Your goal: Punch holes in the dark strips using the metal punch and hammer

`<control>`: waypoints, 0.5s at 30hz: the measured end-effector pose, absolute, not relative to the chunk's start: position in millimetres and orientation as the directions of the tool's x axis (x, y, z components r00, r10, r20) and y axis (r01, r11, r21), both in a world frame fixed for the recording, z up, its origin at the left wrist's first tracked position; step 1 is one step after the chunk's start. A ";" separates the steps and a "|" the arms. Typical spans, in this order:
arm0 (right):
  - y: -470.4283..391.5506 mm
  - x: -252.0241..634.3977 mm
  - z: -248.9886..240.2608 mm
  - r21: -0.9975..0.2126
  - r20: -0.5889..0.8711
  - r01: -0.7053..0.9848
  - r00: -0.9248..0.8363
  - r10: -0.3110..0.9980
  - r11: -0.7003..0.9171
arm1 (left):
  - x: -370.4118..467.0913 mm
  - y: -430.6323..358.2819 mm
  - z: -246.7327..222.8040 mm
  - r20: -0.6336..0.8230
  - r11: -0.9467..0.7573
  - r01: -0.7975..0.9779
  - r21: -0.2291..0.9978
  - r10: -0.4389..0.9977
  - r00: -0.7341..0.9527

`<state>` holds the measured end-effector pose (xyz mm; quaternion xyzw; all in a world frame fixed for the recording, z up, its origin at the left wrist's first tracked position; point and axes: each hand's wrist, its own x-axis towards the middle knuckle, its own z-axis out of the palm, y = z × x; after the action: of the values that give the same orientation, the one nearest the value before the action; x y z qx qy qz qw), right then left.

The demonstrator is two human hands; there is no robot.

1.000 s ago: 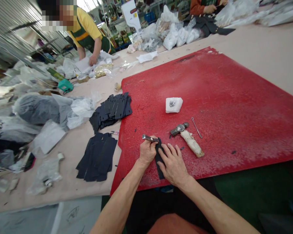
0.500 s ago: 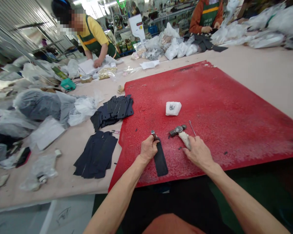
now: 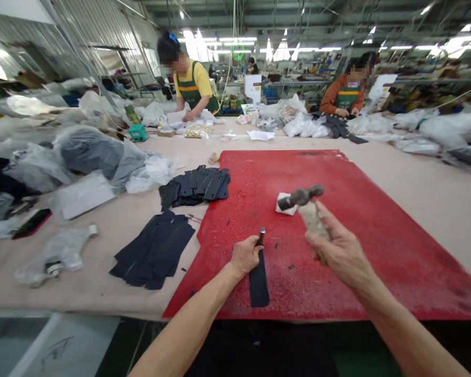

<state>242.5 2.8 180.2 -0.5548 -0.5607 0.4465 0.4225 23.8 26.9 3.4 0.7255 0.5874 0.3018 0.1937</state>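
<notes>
My left hand [image 3: 246, 255] is closed around a short metal punch [image 3: 261, 236], which stands upright on the far end of a dark strip [image 3: 259, 285]. That strip lies flat on the red mat [image 3: 337, 262]. Raised above the mat, my right hand [image 3: 339, 248] grips a hammer [image 3: 301, 198] by its pale wrapped handle, and the head points left. Partly hidden behind the hammer head is a small white packet [image 3: 281, 203]. Small dark scraps are scattered by the punch.
Left of the mat lie two piles of dark cut pieces, a near pile [image 3: 153, 254] and a far pile [image 3: 196, 184]. Plastic-wrapped bundles [image 3: 90, 152] crowd the table's left side. Two co-workers, one in a yellow top [image 3: 198, 84] and one in orange sleeves [image 3: 329, 99], work across the table.
My right hand has lifted the hammer up from the mat. My left hand still holds the punch on the strip. The head view has levelled and tilted up.
</notes>
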 end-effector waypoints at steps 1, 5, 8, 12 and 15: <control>-0.4 239.2 197.6 -0.931 0.147 0.337 -0.006 0.989 0.141 | 23.8 27.1 3.4 0.211 -0.235 0.737 0.633 0.969 0.128; -8.2 228.1 217.0 -0.578 0.467 0.666 -0.204 0.861 0.472 | 23.3 27.4 3.3 0.210 -0.238 0.738 0.631 0.969 0.133; -6.6 229.0 210.5 -0.357 0.310 0.736 -0.488 0.816 0.575 | 23.1 27.1 2.5 0.208 -0.239 0.732 0.638 0.969 0.134; -6.5 229.5 235.9 -0.334 0.448 0.738 -0.423 0.788 0.586 | 22.8 26.9 0.8 0.219 -0.246 0.724 0.644 0.967 0.133; -11.2 220.4 243.9 -0.390 0.704 0.742 -0.142 0.696 0.546 | 22.5 27.2 -0.8 0.234 -0.257 0.716 0.649 0.963 0.133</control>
<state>220.4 -11.2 243.9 -0.4759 -0.7553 -0.0255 0.4499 22.5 27.2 -0.8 0.7270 0.5775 0.3161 0.1952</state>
